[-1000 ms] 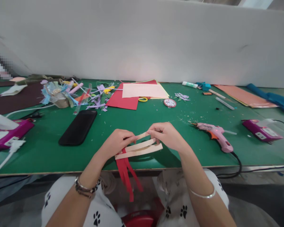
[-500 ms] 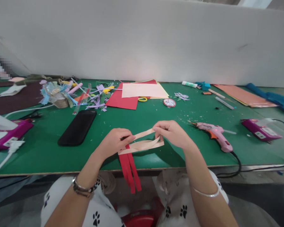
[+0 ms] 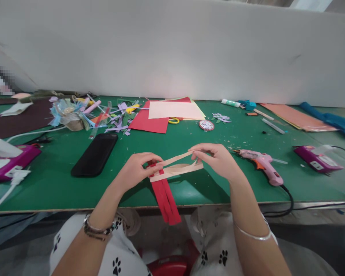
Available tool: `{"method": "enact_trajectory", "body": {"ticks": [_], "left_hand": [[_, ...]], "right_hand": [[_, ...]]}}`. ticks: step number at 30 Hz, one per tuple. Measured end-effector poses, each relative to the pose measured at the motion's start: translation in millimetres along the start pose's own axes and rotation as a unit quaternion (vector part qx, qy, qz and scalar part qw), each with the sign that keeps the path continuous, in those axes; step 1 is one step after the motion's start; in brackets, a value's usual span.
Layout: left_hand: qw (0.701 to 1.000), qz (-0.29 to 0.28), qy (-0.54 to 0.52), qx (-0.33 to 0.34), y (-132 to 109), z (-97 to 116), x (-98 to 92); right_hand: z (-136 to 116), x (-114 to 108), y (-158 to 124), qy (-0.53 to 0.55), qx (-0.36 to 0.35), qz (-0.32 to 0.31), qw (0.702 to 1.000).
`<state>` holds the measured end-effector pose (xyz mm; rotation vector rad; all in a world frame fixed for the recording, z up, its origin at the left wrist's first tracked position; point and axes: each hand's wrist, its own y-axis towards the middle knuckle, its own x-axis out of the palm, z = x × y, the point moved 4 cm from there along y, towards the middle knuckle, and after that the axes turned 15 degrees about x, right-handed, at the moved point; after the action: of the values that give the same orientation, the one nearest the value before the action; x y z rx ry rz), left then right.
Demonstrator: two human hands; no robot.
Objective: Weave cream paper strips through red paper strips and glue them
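Several cream paper strips (image 3: pixel 178 169) stretch between my two hands above the front of the green table. Red paper strips (image 3: pixel 164 195) cross them at their left end and hang down over the table's front edge. My left hand (image 3: pixel 142 167) pinches the strips where red and cream meet, its fingertips bent over them. With thumb and fingers closed, my right hand (image 3: pixel 212 156) grips one cream strip near its right end. The other cream strips end just beneath that hand.
A black phone (image 3: pixel 95 155) lies left of my hands, a pink glue gun (image 3: pixel 261 163) right. Behind are red sheets (image 3: pixel 152 122), a pale pink sheet (image 3: pixel 169 110), purple scraps (image 3: pixel 122 119) and a round pin case (image 3: pixel 206 125). Purple power strips (image 3: pixel 316 159) stand at both sides.
The strips have shifted a little to the right, and the red strips hang more slanted and spread wider. My right hand has moved slightly right and up, still gripping the cream strip.
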<state>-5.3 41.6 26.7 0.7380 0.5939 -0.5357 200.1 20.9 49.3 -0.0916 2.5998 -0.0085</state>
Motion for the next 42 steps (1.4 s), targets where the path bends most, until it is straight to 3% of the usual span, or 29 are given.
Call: {"method": "enact_trajectory", "body": {"ticks": [6, 11, 14, 17, 19, 25, 31, 35, 39, 42], "left_hand": [[0.998, 0.037, -0.02, -0.051, -1.6, -3.7, -2.8], [0.989, 0.007, -0.074, -0.126, -3.0, -13.7, 8.9], [0.986, -0.033, 0.036, -0.159, -3.9, -17.4, 14.0], [0.959, -0.062, 0.231, -0.153, -2.5, -14.9, 14.6], [0.941, -0.076, 0.304, -0.131, -1.0, -11.7, 16.2], [0.934, -0.104, 0.313, -0.136, -2.7, -10.2, 21.3], [0.934, -0.097, 0.313, -0.145, -4.9, -8.6, 19.6], [0.942, -0.092, 0.296, -0.129, -7.6, -6.9, 17.5], [0.94, -0.125, 0.293, -0.123, -8.5, -5.9, 17.9], [0.938, -0.134, 0.293, -0.126, -7.7, -6.4, 17.4]], "right_hand": [[3.5, -3.4, 1.5, 0.018, 0.031, 0.04, 0.999], [12.2, 4.0, 8.3, -0.022, 0.074, 0.051, 0.996], [14.6, 7.8, 11.1, -0.11, 0.058, 0.085, 0.989], [10.8, 5.4, 9.4, -0.189, 0.008, 0.169, 0.967], [5.7, 0.0, 5.3, -0.22, -0.023, 0.233, 0.947], [-5.6, -30.1, -17.3, -0.186, -0.054, 0.331, 0.924], [3.2, -68.7, -52.1, -0.095, 0.016, 0.414, 0.905], [19.7, -96.5, -76.6, -0.068, 0.096, 0.494, 0.861], [39.7, -127.4, -97.7, -0.05, 0.147, 0.56, 0.814], [52.3, -143.7, -108.8, 0.009, 0.148, 0.602, 0.784]]}}
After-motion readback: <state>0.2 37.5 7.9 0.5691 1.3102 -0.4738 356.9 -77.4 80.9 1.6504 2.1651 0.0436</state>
